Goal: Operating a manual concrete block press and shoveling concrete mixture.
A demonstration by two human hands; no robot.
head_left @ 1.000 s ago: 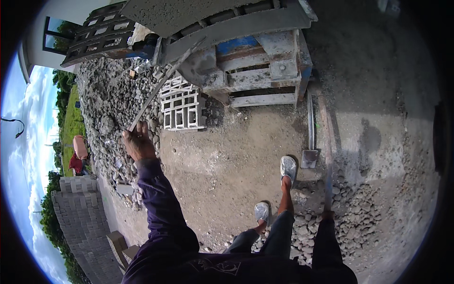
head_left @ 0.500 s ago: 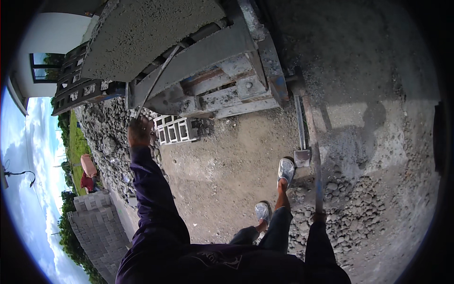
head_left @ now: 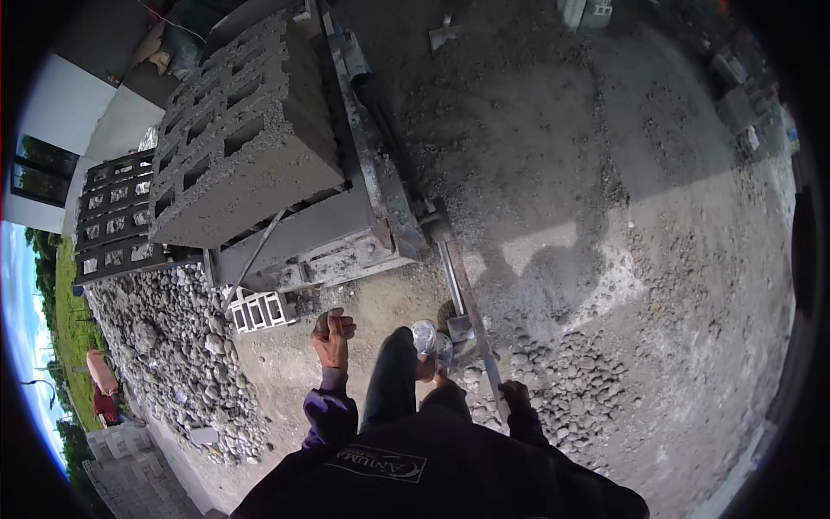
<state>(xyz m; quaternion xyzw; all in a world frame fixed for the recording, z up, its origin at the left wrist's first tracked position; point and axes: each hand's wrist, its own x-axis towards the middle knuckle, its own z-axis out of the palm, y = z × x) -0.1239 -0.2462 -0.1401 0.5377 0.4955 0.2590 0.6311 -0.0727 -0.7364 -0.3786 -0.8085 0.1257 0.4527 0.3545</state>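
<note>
My right hand [head_left: 515,395] grips the near end of a long metal lever bar [head_left: 471,311], which runs away to the frame of a block-moulding machine [head_left: 311,255]. My left hand [head_left: 332,337] hangs in front of the machine with its fingers curled and nothing visible in them. Ahead of it, a thin metal rod [head_left: 259,251] slants down the machine's side, apart from the hand. On the machine stands a mass of grey concrete blocks [head_left: 251,203] with rectangular holes facing up. A light hollow block [head_left: 262,312] lies on the ground below the rod.
Stones [head_left: 164,363] are heaped at the left, and a gravel pile [head_left: 575,376] lies by the lever at the right. Dark hollow blocks [head_left: 117,221] are stacked beside the machine. Another block stack [head_left: 138,471] stands at the lower left. My shoes [head_left: 424,337] are near the lever.
My left hand has let go of the thin rod and drawn back toward my body. My right hand still holds the lever. The view has shifted, and the blocks' holes now show.
</note>
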